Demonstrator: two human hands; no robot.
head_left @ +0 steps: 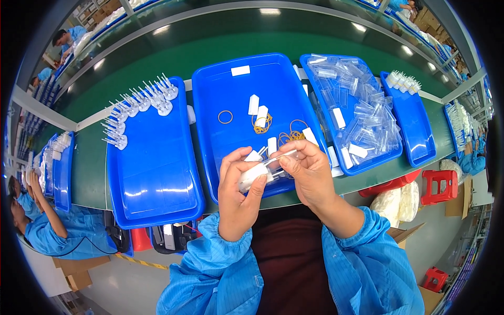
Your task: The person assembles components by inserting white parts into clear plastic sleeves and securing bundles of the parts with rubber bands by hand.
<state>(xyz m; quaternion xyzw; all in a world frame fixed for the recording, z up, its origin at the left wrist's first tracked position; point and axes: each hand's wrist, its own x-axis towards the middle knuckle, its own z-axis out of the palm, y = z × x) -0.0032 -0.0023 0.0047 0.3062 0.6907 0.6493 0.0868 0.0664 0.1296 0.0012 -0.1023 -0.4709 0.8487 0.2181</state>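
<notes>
A white plug piece point(254, 173) sits gripped in my left hand point(239, 191), over the near edge of the middle blue tray point(220, 157). My right hand point(310, 176) pinches a clear sleeve point(281, 157) against it. Rubber bands point(262, 125) lie farther in; clear sleeves point(362, 115) fill the right tray point(367, 163) on the green surface point(89, 168).

Rubber bands point(262, 125) lie in the middle tray point(239, 92); left of it the plug tray point(157, 173), right the sleeve tray point(391, 152).
</notes>
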